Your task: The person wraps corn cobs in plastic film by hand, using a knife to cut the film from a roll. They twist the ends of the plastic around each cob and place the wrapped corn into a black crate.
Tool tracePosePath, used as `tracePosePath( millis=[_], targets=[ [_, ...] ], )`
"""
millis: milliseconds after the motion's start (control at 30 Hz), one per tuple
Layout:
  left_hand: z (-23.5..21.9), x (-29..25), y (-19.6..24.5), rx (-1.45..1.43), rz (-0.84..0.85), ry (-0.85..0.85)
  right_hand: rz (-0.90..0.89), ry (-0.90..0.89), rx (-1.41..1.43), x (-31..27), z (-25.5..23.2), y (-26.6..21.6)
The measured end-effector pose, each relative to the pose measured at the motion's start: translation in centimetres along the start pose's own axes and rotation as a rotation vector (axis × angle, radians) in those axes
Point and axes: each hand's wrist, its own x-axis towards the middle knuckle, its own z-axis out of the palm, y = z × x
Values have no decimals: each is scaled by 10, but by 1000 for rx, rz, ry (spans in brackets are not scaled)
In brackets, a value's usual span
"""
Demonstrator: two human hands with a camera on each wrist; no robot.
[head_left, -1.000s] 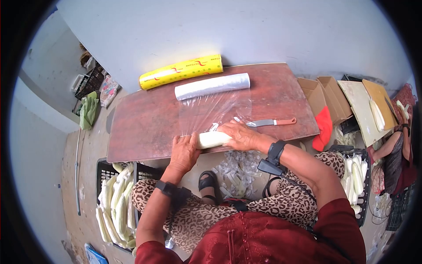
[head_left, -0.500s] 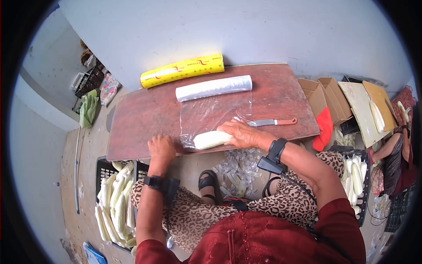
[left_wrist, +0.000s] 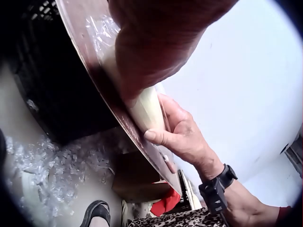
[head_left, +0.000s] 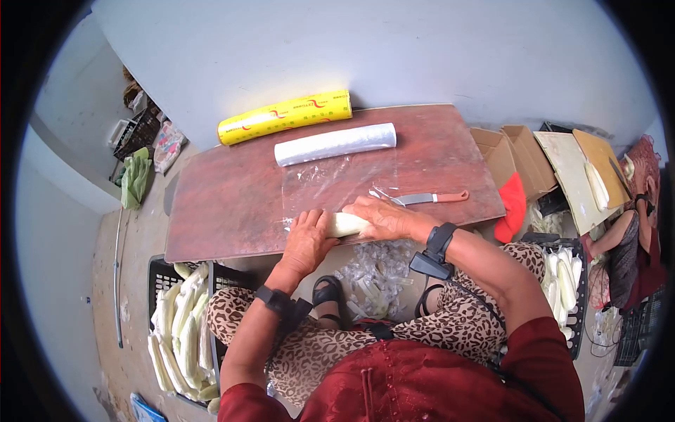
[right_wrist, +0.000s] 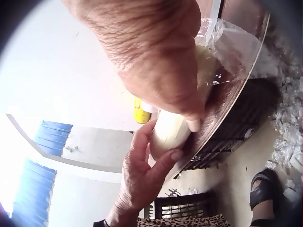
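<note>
A long, pale whitish-green vegetable (head_left: pixel 346 224) lies along the front edge of the red-brown table (head_left: pixel 232 197). My left hand (head_left: pixel 306 238) grips its left end; in the right wrist view the thumb and fingers lie on opposite sides of it. Around the right end curls my right hand (head_left: pixel 383 216), thumb toward the table edge in the left wrist view. Beneath and beyond the vegetable, clear cling film (head_left: pixel 330 184) stretches back to its roll (head_left: pixel 336 143). Crumpled film (right_wrist: pixel 225 40) shows by the vegetable's far end in the right wrist view.
Right of my hands lies a knife (head_left: pixel 418 199) with an orange-brown handle. A yellow printed roll (head_left: pixel 285 117) sits at the table's back. Black crates (head_left: pixel 160 271) of similar vegetables flank my legs, with film scraps (head_left: pixel 376 278) on the floor between. Another person sits far right.
My left hand left the vegetable's left end, moved left over the table, and is now back gripping it. The right hand stayed on the right end. The film over the table looks slacker.
</note>
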Motion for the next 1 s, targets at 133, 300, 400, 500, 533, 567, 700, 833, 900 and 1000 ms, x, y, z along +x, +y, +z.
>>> tracePosePath(
  millis=[133, 300, 400, 500, 533, 567, 700, 833, 900, 1000],
  targets=[
    [-1, 2, -6, 3, 10, -7, 17, -2, -138, -9, 1, 4],
    [-9, 2, -7, -48, 15, -64, 40, -15, -115, -25, 0, 19],
    [-13, 3, -9, -65, 24, -76, 54, -53, -159, -29, -6, 25],
    [-15, 4, -9, -70, -5, -115, 137, -137, -164, -30, -16, 24],
    [-11, 4, -12, -74, -6, -102, 147, -121, -153, -34, -19, 23],
    [-8, 4, -15, -77, -7, -91, 157, -106, -143, -38, -22, 21],
    [-6, 8, -22, -153, -53, -163, 264, -190, 90, -43, -39, 34],
    [-9, 17, -27, -235, -92, -228, 657, -269, 433, -45, -46, 65],
    [-11, 19, -28, -270, -96, -237, 801, -268, 428, -44, -51, 64],
    [-12, 18, -31, -312, -77, -215, 837, -166, 108, -41, -58, 61]
  ],
)
